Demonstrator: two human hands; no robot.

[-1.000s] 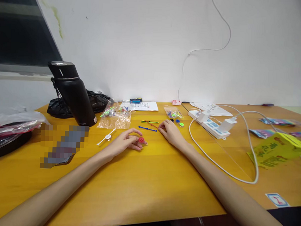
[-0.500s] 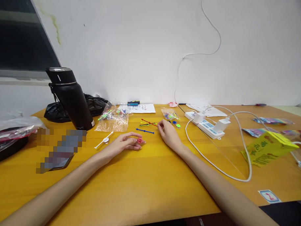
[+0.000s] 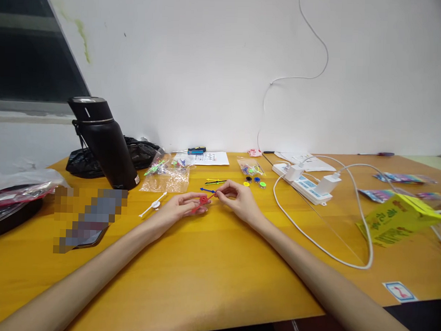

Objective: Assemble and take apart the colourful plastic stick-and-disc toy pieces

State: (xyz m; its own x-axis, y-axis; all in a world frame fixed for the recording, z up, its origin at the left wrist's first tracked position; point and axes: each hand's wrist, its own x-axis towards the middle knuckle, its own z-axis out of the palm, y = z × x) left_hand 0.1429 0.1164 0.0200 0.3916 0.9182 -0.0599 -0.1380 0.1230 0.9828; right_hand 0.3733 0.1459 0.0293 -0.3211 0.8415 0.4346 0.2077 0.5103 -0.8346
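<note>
My left hand (image 3: pixel 179 206) pinches a small red round plastic base (image 3: pixel 204 199) just above the table. Between the thumb and fingers of my right hand (image 3: pixel 239 201) is one end of a thin red arrow pointer (image 3: pixel 211 195), which meets the red base. Behind the hands lie a blue arrow (image 3: pixel 207 190), partly hidden by my right fingers, and a yellow arrow (image 3: pixel 214 180) beside dark and green ones. A white arrow on a round base (image 3: pixel 156 204) rests left of my left hand. Round bases in black (image 3: pixel 248 179), blue (image 3: pixel 256 180), yellow (image 3: pixel 246 184) and green (image 3: pixel 262 185) sit beyond my right hand.
A black bottle (image 3: pixel 107 147) and a phone (image 3: pixel 89 238) stand and lie at left. Clear bags of coloured parts (image 3: pixel 169 178) are at the back. On the right are a power strip (image 3: pixel 306 189) with looping white cables and a yellow package (image 3: pixel 395 220).
My right hand has picked up the red arrow from the table and brought it left to the red base. My left hand has turned the base slightly.
</note>
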